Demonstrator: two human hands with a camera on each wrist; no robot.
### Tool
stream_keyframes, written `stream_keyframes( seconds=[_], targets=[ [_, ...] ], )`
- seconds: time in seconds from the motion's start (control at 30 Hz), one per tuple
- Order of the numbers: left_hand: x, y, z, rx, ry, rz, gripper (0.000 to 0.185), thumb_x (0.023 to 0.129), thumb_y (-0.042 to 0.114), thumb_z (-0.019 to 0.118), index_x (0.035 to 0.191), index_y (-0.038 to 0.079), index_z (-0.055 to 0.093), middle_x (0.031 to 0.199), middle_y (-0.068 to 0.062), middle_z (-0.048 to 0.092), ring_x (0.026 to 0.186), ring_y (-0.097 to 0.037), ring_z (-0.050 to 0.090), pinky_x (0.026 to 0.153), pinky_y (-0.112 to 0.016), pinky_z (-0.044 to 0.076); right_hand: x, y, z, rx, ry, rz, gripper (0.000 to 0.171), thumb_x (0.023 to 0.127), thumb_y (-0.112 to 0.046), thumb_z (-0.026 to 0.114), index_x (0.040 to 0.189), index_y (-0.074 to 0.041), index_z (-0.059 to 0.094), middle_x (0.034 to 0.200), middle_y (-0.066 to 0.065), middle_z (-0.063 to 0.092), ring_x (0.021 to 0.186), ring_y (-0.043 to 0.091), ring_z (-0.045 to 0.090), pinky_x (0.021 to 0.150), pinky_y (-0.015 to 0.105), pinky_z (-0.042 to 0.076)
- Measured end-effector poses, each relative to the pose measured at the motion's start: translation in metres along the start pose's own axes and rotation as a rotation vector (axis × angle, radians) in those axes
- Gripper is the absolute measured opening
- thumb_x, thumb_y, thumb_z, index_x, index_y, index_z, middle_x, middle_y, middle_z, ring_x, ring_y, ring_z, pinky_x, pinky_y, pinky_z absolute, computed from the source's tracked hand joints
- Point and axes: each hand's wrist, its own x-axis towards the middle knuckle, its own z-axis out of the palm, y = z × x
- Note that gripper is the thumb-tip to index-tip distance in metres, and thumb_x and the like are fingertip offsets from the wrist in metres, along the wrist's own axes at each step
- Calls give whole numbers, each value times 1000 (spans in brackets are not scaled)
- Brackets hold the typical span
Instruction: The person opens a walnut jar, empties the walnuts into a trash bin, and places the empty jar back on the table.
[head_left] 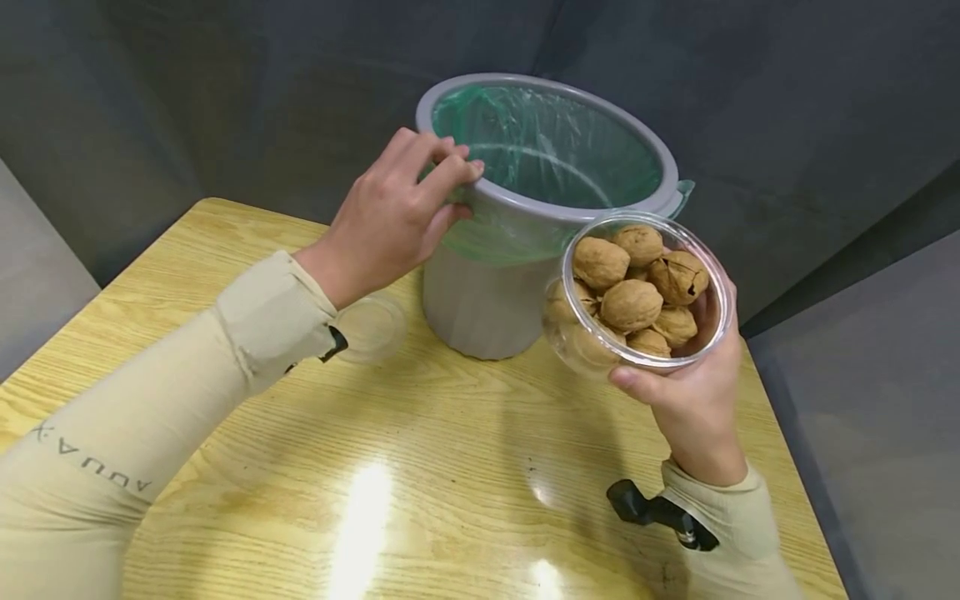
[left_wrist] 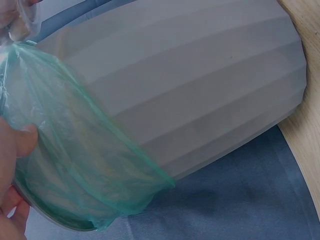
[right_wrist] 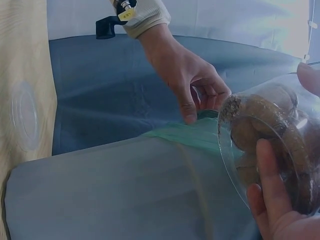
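Observation:
A grey trash bin stands upright at the far side of the table, lined with a thin green plastic bag folded over its rim. My left hand pinches the near-left rim, thumb outside against the bag and fingers over the edge. On the right, my right hand grips a clear plastic jar from its side, thumb near the mouth. Several walnuts fill the uncovered jar; one has a cracked shell. The jar is tilted, its mouth facing me, just in front of the bin's right rim.
A clear round lid lies on the wood-grain table, left of the bin's base. Dark grey cloth hangs behind the table. Small dark specks dot the tabletop.

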Motion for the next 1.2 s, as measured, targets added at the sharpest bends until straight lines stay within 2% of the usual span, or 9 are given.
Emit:
stream_keyframes(
  seconds=[0.2, 0.4, 0.93, 1.2],
  targets=[
    [0, 0, 1, -3, -1, 4, 30, 98, 19, 69, 124, 3, 65, 123, -21, 63, 111, -38, 58, 100, -43, 53, 2, -2, -1, -44, 23, -29, 117, 49, 3, 101, 150, 5, 41, 149, 22, 49, 137, 31, 49, 116, 32, 44],
    [1, -1, 2, 5, 4, 4, 31, 97, 20, 70, 123, 3, 65, 121, -21, 64, 107, -38, 57, 99, -43, 53, 5, -4, 0, -68, 42, -28, 117, 48, 2, 101, 150, 4, 42, 149, 21, 50, 138, 31, 48, 115, 32, 44],
    [3, 0, 3, -3, -9, -7, 30, 99, 19, 69, 124, 3, 66, 122, -21, 63, 110, -39, 56, 101, -44, 52, 15, -12, 1, 31, 58, -52, 115, 46, 6, 101, 146, 7, 44, 146, 23, 50, 136, 32, 50, 112, 34, 48],
    [4, 1, 5, -13, -11, -10, 28, 99, 18, 69, 123, 3, 66, 122, -20, 63, 112, -38, 57, 102, -43, 52, 17, -15, 0, 32, 87, -68, 115, 45, 5, 102, 145, 7, 45, 144, 22, 52, 135, 32, 50, 113, 34, 48]
  ],
)
